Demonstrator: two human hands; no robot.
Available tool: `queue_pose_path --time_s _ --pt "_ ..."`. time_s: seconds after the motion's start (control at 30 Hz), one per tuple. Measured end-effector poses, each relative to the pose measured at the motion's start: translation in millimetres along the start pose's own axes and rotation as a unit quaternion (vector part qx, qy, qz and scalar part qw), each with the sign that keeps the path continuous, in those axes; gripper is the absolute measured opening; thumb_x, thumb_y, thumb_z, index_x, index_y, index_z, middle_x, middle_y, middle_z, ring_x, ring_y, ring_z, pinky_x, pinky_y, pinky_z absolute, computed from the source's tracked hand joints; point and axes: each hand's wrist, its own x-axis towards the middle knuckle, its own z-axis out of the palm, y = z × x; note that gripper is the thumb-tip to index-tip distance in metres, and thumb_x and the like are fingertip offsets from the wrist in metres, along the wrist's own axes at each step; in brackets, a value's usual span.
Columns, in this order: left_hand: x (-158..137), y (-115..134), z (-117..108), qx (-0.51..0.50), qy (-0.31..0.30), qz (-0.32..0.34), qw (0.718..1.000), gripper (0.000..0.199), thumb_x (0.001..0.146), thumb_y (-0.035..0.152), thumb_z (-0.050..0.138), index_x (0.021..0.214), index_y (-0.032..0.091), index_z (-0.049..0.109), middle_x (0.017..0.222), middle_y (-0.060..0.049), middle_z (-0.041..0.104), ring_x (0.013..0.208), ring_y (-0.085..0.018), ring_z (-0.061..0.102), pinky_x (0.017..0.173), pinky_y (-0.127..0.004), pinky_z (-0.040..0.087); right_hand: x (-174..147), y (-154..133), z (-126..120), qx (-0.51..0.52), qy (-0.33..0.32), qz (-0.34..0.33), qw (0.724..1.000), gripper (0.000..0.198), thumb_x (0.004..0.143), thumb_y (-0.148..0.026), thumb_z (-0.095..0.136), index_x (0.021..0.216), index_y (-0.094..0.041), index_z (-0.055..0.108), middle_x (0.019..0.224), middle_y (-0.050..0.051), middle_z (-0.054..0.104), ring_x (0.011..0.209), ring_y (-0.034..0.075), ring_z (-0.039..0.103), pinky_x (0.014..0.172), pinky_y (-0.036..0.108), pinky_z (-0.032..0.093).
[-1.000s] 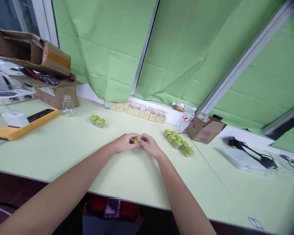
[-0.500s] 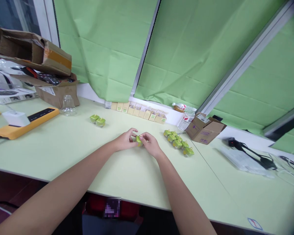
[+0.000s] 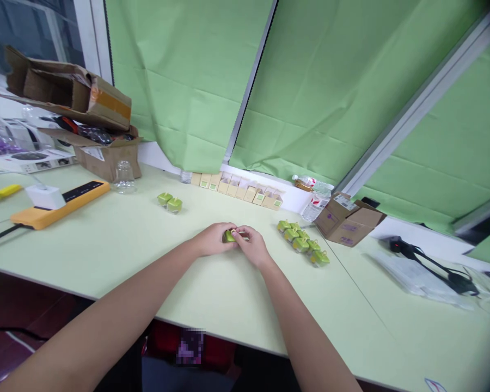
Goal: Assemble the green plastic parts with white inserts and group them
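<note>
Between my two hands, over the middle of the table, is a small green-lidded container with a ring on its top. My left hand is closed around its left side. The fingers of my right hand grip it from the right, near the ring, and partly cover it. To the right stands a cluster of several similar green-lidded containers with clear lower parts. Two more green-lidded containers stand together to the left.
Small cardboard boxes line the table's back edge. Behind the right cluster are plastic bottles and an open carton. At left lie an orange power strip, a clear jar and stacked cartons. Black cables lie far right.
My left fingers, spread around the container before, have closed in on it. The container now looks tilted and more covered. The whole view has shifted slightly, moving the scene rightward.
</note>
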Motion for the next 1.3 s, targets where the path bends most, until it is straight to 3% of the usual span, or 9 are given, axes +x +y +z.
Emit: queue_pose_path --time_s 0.13,0.3,0.43,0.63,0.83,0.97,1.17,1.3 --pt "-1 -10 -29 0.109 0.008 -0.036 0.993 0.034 0.077 0.035 0.067 0.107 0.021 0.069 0.1 -0.006 0.07 0.088 -0.023 0.062 0.079 -0.031 0.046 2 2 -6 -0.024 0.022 0.007 0.999 0.029 0.083 -0.05 0.06 0.089 -0.023 0.067 0.097 0.005 0.068 0.086 0.02 0.063 0.07 0.031 0.052" --pt "-5 -41 -69 0.257 0.132 -0.142 0.947 0.03 0.078 0.036 0.065 0.101 0.017 0.07 0.106 -0.011 0.067 0.097 -0.028 0.06 0.084 -0.035 0.045 2 3 -17 -0.07 0.052 0.042 0.995 0.027 0.081 -0.047 0.058 0.086 -0.022 0.067 0.092 0.006 0.068 0.08 0.019 0.062 0.068 0.032 0.051" --pt "-3 -56 -76 0.322 0.189 -0.182 0.91 0.028 0.08 0.036 0.063 0.099 0.016 0.069 0.106 -0.012 0.065 0.101 -0.028 0.058 0.088 -0.036 0.045 -1 -4 -15 -0.108 0.032 0.045 0.993 0.028 0.082 -0.045 0.055 0.087 -0.021 0.068 0.086 0.004 0.068 0.076 0.018 0.062 0.071 0.032 0.049" --pt "-3 -46 -78 0.38 0.167 -0.232 0.88 0.026 0.079 0.031 0.061 0.099 0.015 0.067 0.103 -0.013 0.064 0.102 -0.029 0.057 0.084 -0.035 0.047 -2 -8 -8 -0.13 0.002 0.021 0.991 0.024 0.082 -0.041 0.054 0.084 -0.022 0.067 0.086 0.003 0.069 0.078 0.017 0.061 0.072 0.029 0.047" --pt "-12 -19 -102 0.378 0.123 -0.396 0.828 0.035 0.065 0.02 0.067 0.1 0.014 0.063 0.105 -0.016 0.065 0.097 -0.031 0.063 0.075 -0.034 0.048 -2 -7 -11 -0.129 -0.012 0.031 0.991 0.022 0.082 -0.039 0.054 0.081 -0.021 0.067 0.081 0.002 0.069 0.075 0.016 0.061 0.073 0.029 0.046" --pt "-18 -13 -115 0.36 0.121 -0.458 0.804 0.044 0.061 0.021 0.068 0.103 0.015 0.062 0.107 -0.016 0.066 0.099 -0.033 0.063 0.072 -0.033 0.049 -3 -7 -13 -0.137 -0.011 0.04 0.99 0.021 0.081 -0.038 0.054 0.08 -0.021 0.067 0.078 0.001 0.069 0.073 0.016 0.061 0.071 0.028 0.045" --pt "-24 -25 -121 0.367 0.158 -0.479 0.781 0.054 0.067 0.027 0.066 0.118 0.013 0.054 0.117 -0.019 0.06 0.117 -0.037 0.05 0.081 -0.038 0.047 -4 -7 -13 -0.132 -0.019 0.049 0.99 0.021 0.081 -0.038 0.054 0.079 -0.021 0.067 0.076 0.0 0.067 0.07 0.015 0.06 0.068 0.028 0.044" --pt "-27 -31 -122 0.369 0.181 -0.461 0.786 0.057 0.073 0.024 0.063 0.125 0.009 0.047 0.124 -0.022 0.054 0.12 -0.038 0.046 0.086 -0.04 0.046 -3 -8 -13 -0.134 -0.019 0.046 0.99 0.02 0.08 -0.037 0.055 0.079 -0.021 0.067 0.077 0.0 0.068 0.071 0.015 0.06 0.07 0.028 0.044"
